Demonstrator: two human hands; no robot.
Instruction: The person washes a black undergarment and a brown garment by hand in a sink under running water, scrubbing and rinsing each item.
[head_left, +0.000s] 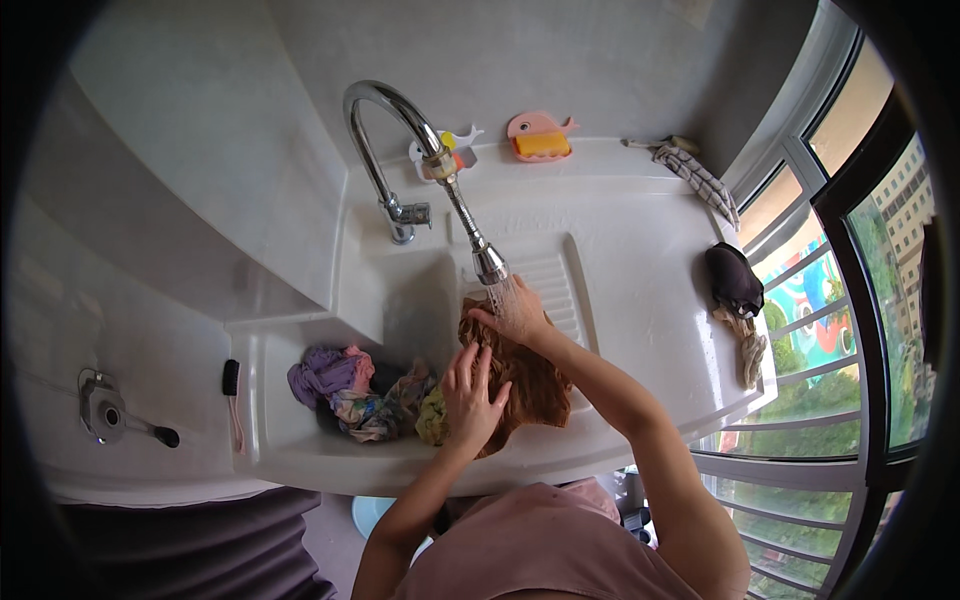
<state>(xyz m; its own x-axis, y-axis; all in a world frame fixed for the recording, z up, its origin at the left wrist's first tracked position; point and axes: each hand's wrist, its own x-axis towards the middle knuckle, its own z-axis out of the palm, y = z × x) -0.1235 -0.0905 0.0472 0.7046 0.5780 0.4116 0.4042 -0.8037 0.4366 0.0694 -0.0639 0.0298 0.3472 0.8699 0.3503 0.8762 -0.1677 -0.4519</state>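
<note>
A wet brown garment (536, 386) lies bunched over the ribbed washboard (551, 277) of a white laundry sink. My right hand (519, 311) rests on its upper end, thumb spread, under water from the chrome faucet's spray head (491, 266). The falling water and the spray head partly cover those fingers. Lower and to the left, my left hand (474, 405) lies on the cloth's left side with its fingers apart. Beside it in the basin are a yellow-green cloth (433, 420), a patterned multicoloured cloth (367, 412) and a purple cloth (322, 375).
On the back ledge sit a pink whale-shaped soap holder (541, 144) with a yellow sponge and a white holder (469, 156). A dark garment (733, 277) lies at the right edge, a checked cloth (697, 180) behind it. A brush (232, 397) stands on the left rim.
</note>
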